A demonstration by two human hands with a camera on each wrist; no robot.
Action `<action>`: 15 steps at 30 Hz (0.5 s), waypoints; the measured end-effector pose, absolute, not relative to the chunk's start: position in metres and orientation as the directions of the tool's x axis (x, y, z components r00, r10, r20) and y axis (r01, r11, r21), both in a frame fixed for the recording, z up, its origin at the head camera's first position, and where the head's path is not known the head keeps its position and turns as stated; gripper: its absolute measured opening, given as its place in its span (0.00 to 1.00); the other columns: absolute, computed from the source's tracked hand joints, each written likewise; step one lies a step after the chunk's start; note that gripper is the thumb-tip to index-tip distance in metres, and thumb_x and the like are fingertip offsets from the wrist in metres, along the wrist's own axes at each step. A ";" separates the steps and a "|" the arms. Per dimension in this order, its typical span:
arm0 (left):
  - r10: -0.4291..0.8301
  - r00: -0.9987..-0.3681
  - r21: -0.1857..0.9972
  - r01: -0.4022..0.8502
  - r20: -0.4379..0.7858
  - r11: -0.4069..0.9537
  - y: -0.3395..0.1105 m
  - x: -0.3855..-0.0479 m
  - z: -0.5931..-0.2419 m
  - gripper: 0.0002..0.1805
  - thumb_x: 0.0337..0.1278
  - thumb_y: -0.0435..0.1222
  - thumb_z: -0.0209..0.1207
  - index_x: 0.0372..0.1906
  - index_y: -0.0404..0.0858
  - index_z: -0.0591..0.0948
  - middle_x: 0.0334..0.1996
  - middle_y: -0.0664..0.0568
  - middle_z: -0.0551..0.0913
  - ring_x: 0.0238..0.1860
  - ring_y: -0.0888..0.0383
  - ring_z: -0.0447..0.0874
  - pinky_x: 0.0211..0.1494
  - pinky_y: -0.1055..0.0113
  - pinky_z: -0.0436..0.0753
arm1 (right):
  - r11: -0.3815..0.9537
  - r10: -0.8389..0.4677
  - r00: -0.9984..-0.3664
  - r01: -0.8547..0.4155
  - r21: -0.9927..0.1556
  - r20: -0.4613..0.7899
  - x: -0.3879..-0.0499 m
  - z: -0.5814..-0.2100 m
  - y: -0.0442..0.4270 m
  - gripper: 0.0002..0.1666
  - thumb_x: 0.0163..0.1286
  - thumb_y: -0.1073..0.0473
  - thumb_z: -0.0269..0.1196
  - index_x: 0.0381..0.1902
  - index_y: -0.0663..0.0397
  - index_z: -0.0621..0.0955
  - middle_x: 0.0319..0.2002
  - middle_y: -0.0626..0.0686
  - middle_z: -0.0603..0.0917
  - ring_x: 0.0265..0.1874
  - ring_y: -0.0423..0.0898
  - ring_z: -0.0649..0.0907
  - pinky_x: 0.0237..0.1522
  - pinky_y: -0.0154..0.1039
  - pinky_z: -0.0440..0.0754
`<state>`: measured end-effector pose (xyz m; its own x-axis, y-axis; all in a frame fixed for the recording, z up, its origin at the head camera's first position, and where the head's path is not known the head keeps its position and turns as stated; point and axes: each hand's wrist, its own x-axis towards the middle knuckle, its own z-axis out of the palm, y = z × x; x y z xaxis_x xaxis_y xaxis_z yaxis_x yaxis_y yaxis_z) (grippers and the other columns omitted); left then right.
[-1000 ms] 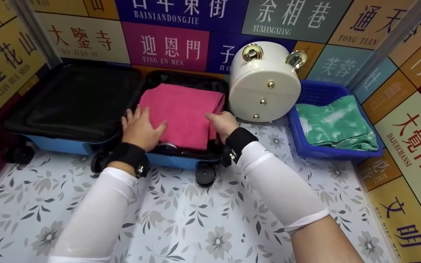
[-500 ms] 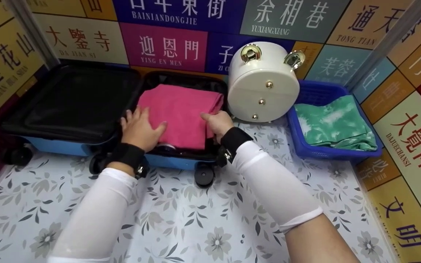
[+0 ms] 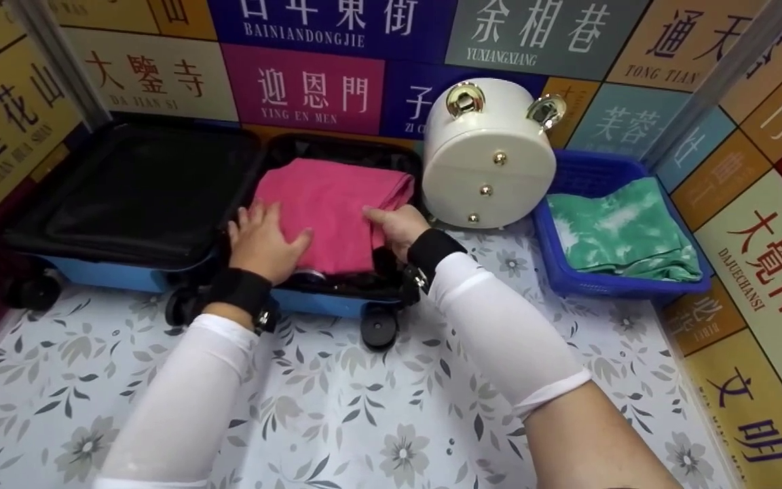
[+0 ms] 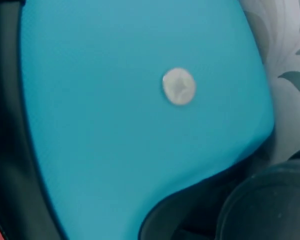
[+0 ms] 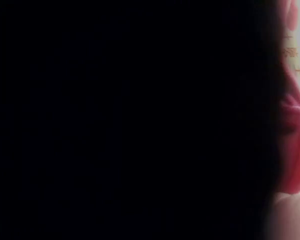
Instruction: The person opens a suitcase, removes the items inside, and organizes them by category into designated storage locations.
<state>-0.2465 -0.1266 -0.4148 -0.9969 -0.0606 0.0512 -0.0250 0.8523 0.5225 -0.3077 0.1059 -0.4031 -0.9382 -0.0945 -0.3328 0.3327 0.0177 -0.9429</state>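
A folded pink cloth [image 3: 326, 210] lies in the right half of an open blue suitcase [image 3: 316, 301] with a black lining. My left hand [image 3: 265, 246] rests on the cloth's left edge with fingers spread. At the right edge, my right hand [image 3: 403, 229] pinches the cloth, thumb on top; its other fingers are mostly hidden. The left wrist view holds mainly the suitcase's blue shell [image 4: 105, 125] with a pale round stud [image 4: 179, 86]. Most of the right wrist view is black, with a strip of pink cloth [image 5: 296, 160] at its right side.
The suitcase's black-covered half [image 3: 140, 193] lies open at the left. A white rounded case [image 3: 472, 176] with gold ears stands right of the suitcase. Beyond it, a blue basket [image 3: 567, 278] holds a folded green tie-dye cloth [image 3: 625, 227]. Lettered walls [image 3: 303, 88] close in the space.
My right hand has moved a little to the left, and the pink cloth's right front edge has shifted left with it. The left hand stays nearly in place.
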 end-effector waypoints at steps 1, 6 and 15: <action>-0.060 -0.997 0.524 -0.025 0.050 0.851 -0.126 -0.246 -0.415 0.48 0.72 0.61 0.53 0.83 0.33 0.58 0.84 0.30 0.49 0.84 0.25 0.37 0.84 0.31 0.37 | 0.109 -0.112 -0.934 0.328 -0.938 -0.339 -0.307 -0.403 0.106 0.12 0.72 0.57 0.70 0.33 0.56 0.79 0.28 0.47 0.84 0.26 0.39 0.86 0.37 0.34 0.87; -0.057 -0.997 0.531 -0.025 0.043 0.847 -0.124 -0.246 -0.419 0.48 0.72 0.61 0.53 0.83 0.34 0.58 0.84 0.30 0.49 0.84 0.26 0.37 0.84 0.32 0.36 | 0.486 -0.145 -0.930 0.231 -0.843 -0.338 -0.306 -0.402 0.109 0.13 0.70 0.54 0.69 0.30 0.53 0.78 0.22 0.46 0.78 0.18 0.39 0.80 0.27 0.34 0.82; -0.063 -0.997 0.540 -0.028 0.046 0.841 -0.127 -0.246 -0.420 0.47 0.73 0.61 0.52 0.83 0.34 0.58 0.84 0.31 0.50 0.84 0.26 0.36 0.84 0.32 0.36 | 0.274 -0.080 -0.929 0.329 -0.904 -0.362 -0.309 -0.404 0.105 0.28 0.69 0.67 0.61 0.67 0.63 0.73 0.46 0.54 0.76 0.28 0.43 0.80 0.30 0.35 0.83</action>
